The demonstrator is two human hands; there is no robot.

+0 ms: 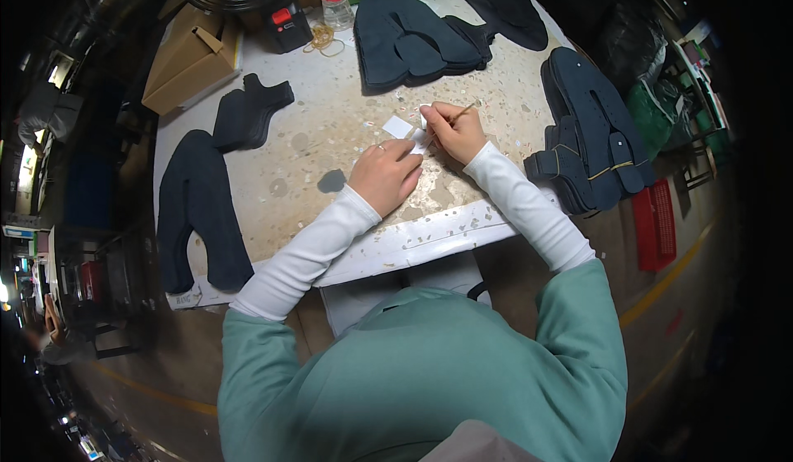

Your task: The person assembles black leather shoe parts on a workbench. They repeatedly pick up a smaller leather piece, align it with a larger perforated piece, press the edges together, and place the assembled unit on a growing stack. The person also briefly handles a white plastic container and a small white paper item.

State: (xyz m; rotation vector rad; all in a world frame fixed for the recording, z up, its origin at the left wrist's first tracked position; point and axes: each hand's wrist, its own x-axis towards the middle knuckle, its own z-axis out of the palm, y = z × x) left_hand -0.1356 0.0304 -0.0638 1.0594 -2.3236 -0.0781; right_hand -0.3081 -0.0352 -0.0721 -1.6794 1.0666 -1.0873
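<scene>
At the middle of the worktable my right hand (456, 136) is closed in a pinch around a thin brown stick (464, 110) that pokes out above the fingers; its lower end is hidden. Against the thumb of that hand shows a small white piece (424, 117). My left hand (385, 175) lies just left of it, fingertips pressed on another small white piece (419, 141) between the hands. A white square (397, 127) lies flat just beyond the left fingers. Left of my left wrist is a rounded grey scrap (332, 181).
Stacks of dark cut pieces lie at the left (202, 206), far middle (405, 45) and right (591, 132), the right one banded. Behind stand a cardboard box (192, 57), a black-and-red device (287, 26), rubber bands (322, 42) and a bottle (332, 0). A red crate (655, 227) sits off the right edge.
</scene>
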